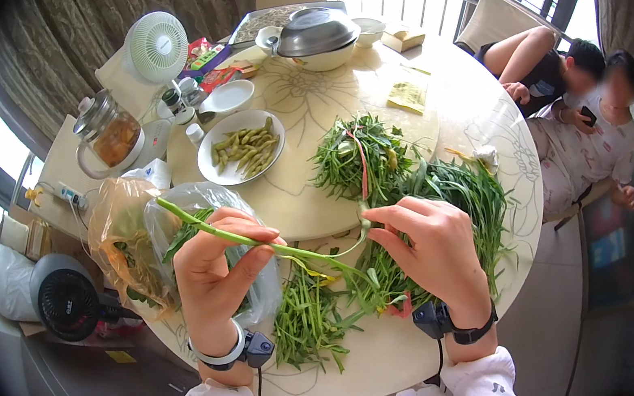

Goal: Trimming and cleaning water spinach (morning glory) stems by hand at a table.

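Observation:
My left hand (226, 270) pinches a long green stem of a leafy vegetable (196, 222) between thumb and fingers. The fingertips of my right hand (427, 245) close on a thin pale shoot at the stem's other side, above the greens. Behind them lies a leafy bundle (351, 172) with a red tie across it. A larger pile of long-leaved greens (470, 202) spreads beyond and beneath my right hand. Between my forearms rests a heap of cut stems and leaves (311, 320). Clear and orange plastic bags (126, 237) holding greens stand left of and behind my left hand.
On the round table (363, 383) are a plate of green soybean pods (244, 147), an empty-looking white dish (227, 97) and a lidded pot (316, 38). A glass kettle (112, 130) and white fan (158, 48) stand left. Two people (592, 128) sit at the right.

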Action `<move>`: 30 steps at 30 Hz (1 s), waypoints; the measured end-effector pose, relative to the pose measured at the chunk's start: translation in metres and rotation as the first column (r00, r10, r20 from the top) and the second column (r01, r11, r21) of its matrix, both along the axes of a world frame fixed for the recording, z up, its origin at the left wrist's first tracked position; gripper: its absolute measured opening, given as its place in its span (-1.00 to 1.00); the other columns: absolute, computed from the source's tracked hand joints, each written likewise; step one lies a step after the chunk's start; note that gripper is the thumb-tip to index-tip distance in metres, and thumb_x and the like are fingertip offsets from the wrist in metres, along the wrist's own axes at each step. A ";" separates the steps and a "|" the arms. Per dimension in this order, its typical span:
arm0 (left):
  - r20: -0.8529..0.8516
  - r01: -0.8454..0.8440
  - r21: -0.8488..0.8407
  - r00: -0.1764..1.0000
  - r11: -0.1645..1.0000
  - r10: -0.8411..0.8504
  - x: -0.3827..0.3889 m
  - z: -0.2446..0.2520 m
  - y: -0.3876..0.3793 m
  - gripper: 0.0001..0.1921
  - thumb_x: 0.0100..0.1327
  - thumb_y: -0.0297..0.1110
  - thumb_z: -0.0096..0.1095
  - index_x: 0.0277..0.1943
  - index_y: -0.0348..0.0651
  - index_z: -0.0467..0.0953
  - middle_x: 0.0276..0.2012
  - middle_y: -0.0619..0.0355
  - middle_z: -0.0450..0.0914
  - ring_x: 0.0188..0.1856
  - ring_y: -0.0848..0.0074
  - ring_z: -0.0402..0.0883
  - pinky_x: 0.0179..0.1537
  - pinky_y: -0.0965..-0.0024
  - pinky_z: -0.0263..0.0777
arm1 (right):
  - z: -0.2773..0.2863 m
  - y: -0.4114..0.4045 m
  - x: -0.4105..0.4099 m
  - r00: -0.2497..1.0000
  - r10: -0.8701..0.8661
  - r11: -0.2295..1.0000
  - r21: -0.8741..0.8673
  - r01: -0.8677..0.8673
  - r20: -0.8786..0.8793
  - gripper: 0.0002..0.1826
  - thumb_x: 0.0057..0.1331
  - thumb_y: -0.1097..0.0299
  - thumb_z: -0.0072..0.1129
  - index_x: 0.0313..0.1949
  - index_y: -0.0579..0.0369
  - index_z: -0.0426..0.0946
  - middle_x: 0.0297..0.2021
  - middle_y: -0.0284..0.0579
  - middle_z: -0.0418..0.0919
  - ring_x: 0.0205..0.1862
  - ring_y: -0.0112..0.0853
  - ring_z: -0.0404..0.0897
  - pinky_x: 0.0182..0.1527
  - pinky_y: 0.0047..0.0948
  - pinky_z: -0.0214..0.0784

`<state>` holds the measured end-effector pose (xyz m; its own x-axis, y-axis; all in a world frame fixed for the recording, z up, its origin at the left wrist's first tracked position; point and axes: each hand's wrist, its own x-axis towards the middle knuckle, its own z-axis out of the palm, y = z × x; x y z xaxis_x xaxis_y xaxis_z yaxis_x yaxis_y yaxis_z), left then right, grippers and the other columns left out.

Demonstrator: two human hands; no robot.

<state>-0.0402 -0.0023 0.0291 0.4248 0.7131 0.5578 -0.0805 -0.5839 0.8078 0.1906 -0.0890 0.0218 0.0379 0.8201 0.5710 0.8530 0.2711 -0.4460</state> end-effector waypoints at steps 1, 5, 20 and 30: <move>0.004 -0.013 -0.025 1.000 1.000 0.013 0.000 -0.001 0.000 -0.86 0.09 -0.64 0.32 -0.25 -0.33 0.61 -0.38 0.14 0.67 -0.24 0.45 0.50 -0.10 0.39 0.30 | 0.000 0.000 -0.001 1.000 -0.012 1.000 0.008 0.012 -0.014 -0.88 0.11 0.39 0.33 -0.32 0.01 0.65 -0.56 -0.27 0.55 -0.57 -0.37 0.52 -0.49 -0.47 0.36; 0.000 -0.033 -0.039 0.999 0.999 0.033 0.001 -0.002 0.001 -0.85 0.09 -0.64 0.32 -0.24 -0.34 0.61 -0.38 0.13 0.67 -0.24 0.45 0.51 -0.09 0.39 0.30 | 0.003 -0.003 -0.001 0.984 0.120 0.992 -0.026 -0.124 -0.135 -0.88 0.07 0.40 0.36 -0.35 0.00 0.66 -0.57 -0.28 0.55 -0.57 -0.39 0.51 -0.52 -0.47 0.35; 0.008 0.066 -0.148 0.998 0.987 -0.066 0.013 -0.006 -0.004 -0.80 0.09 -0.66 0.31 -0.19 -0.36 0.63 -0.38 0.14 0.68 -0.23 0.49 0.52 -0.07 0.40 0.30 | 0.006 0.000 -0.008 0.926 0.253 0.916 -0.239 -0.323 -0.282 -0.89 0.14 0.27 0.32 -0.38 -0.02 0.65 -0.51 -0.33 0.60 -0.59 -0.46 0.57 -0.54 -0.49 0.38; 0.102 0.148 -0.118 0.985 0.982 -0.136 0.017 -0.015 0.001 -0.58 0.13 -0.59 0.35 0.08 -0.31 0.48 -0.35 0.11 0.66 -0.28 0.58 0.58 -0.05 0.45 0.31 | 0.002 0.004 0.018 0.784 0.329 0.900 -0.075 -0.429 -0.527 -0.90 0.16 0.44 0.37 -0.36 0.15 0.63 -0.51 -0.38 0.55 -0.53 -0.70 0.42 -0.51 -0.68 0.21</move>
